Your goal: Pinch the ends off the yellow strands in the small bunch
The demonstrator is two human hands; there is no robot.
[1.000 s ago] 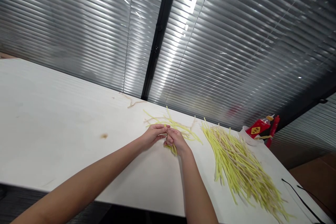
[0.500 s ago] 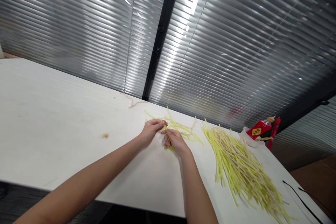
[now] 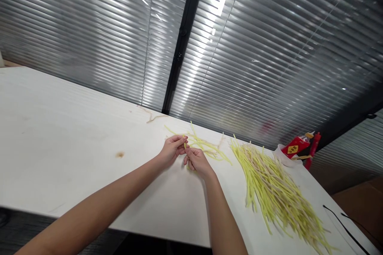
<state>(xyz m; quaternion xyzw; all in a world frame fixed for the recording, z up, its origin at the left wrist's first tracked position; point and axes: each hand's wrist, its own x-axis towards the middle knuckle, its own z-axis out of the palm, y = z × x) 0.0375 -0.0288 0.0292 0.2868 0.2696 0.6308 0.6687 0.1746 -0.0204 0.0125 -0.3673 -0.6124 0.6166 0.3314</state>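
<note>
Over the white table (image 3: 89, 127), my left hand (image 3: 174, 148) pinches a yellow-green strand (image 3: 184, 142) between thumb and finger. My right hand (image 3: 196, 160) is closed on the same strand just below and to the right, its fingertips close to the left ones. A bit of yellow-green shows under the right hand. Behind the hands lies a small loose group of yellow and tan strands (image 3: 203, 144). A large heap of similar strands (image 3: 272, 187) spreads to the right.
A white cup (image 3: 285, 157) with a red bottle (image 3: 296, 147) and a red tube (image 3: 314, 147) stands at the back right. Black cords or thin frames (image 3: 344, 227) lie at the right edge. A brown strand (image 3: 152, 118) lies near the blinds.
My right hand has turned slightly and closed nearer to my left fingertips. The strand between them now stands more upright. The heap and the loose strands have not moved.
</note>
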